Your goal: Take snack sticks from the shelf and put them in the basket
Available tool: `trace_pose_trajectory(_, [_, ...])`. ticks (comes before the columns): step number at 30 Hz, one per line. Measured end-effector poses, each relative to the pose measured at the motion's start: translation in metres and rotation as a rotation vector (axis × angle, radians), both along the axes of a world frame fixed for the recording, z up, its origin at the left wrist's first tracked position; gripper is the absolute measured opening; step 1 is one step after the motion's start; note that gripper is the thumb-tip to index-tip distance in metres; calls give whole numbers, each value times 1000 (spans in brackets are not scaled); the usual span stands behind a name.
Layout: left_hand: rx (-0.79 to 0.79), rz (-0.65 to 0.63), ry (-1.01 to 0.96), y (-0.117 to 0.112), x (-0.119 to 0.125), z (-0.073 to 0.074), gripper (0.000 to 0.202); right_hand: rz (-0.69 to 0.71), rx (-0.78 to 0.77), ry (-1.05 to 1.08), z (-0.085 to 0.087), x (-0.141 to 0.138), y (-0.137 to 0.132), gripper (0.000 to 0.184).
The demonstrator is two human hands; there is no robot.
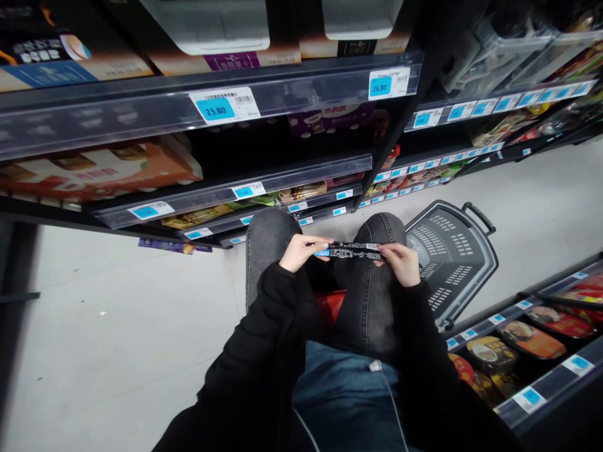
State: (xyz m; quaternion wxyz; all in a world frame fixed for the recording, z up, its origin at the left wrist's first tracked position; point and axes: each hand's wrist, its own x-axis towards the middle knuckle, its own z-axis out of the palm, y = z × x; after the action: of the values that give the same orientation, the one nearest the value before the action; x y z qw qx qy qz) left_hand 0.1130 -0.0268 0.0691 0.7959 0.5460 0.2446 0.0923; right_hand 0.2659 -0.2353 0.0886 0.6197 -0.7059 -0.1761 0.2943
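Observation:
Over my knees, a slim black packet (pixel 355 251) with white print is stretched level between my two hands. A small blue patch shows at its left end. My left hand (pixel 304 250) pinches that left end between thumb and fingers. The opposite end sits in the closed fingers of my right hand (pixel 401 260). What kind of goods the packet holds I cannot make out.
Shelves (pixel 301 100) with boxed goods and price tags rise in front. A grey shopping basket (pixel 452 251) with a handle stands on the pale floor (pixel 117 333) to my right. Packaged bowls (pixel 532 329) fill a low shelf at the lower right.

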Motion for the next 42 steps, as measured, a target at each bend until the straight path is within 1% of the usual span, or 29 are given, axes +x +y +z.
trace_pose_trajectory(2, [33, 16, -11, 1, 0, -2, 32, -6, -11, -17, 1, -2, 1, 27])
trace_pose_trajectory(5, [156, 61, -17, 2, 1, -4, 26, 6, -13, -29, 2, -4, 3, 28])
trace_pose_trajectory(7, [212, 83, -16, 3, 2, -5, 27, 19, -8, -52, 3, -5, 4, 30])
trace_pose_trajectory(9, [190, 94, -27, 3, 2, -6, 32, 26, -16, -95, 3, -6, 5, 30])
trace_pose_trajectory(12, [76, 103, -51, 1, 3, -7, 39, 27, -50, -146, 3, -7, 3, 25])
trace_pose_trajectory(14, [31, 101, -48, 1, 3, -9, 41, 40, -54, -161, 2, -8, 2, 23])
trace_pose_trajectory(16, [42, 108, -42, 2, 4, -10, 41, 73, -36, -169, 0, -8, 2, 23])
trace_pose_trajectory(20, [152, 115, -38, 3, 4, -10, 35, 128, 39, -166, 0, -5, 3, 22])
trace_pose_trajectory(22, [137, 79, -27, 2, 4, -10, 36, 135, 63, -143, 2, -1, 4, 22])
trace_pose_trajectory(25, [70, 4, -12, 0, 4, -8, 40, 185, 44, -143, 6, 6, 4, 22])
trace_pose_trajectory(28, [93, -27, -8, -1, 4, -8, 40, 235, 12, -294, 5, 10, 3, 15])
trace_pose_trajectory(31, [186, -32, -2, 1, 3, -8, 39, 213, 8, -439, 1, 7, 2, 8])
trace_pose_trajectory(33, [283, -36, 3, 3, 3, -8, 35, 191, -6, -495, -1, 3, 2, 10])
trace_pose_trajectory(35, [348, -40, 5, 4, 3, -7, 32, 159, -25, -572, -3, 0, 3, 12])
trace_pose_trajectory(39, [368, -55, 20, 3, 5, -6, 31, 95, -104, -758, -3, -3, 5, 14])
trace_pose_trajectory(42, [402, -52, 31, 2, 6, -5, 29, 99, -153, -795, -4, -4, 6, 16])
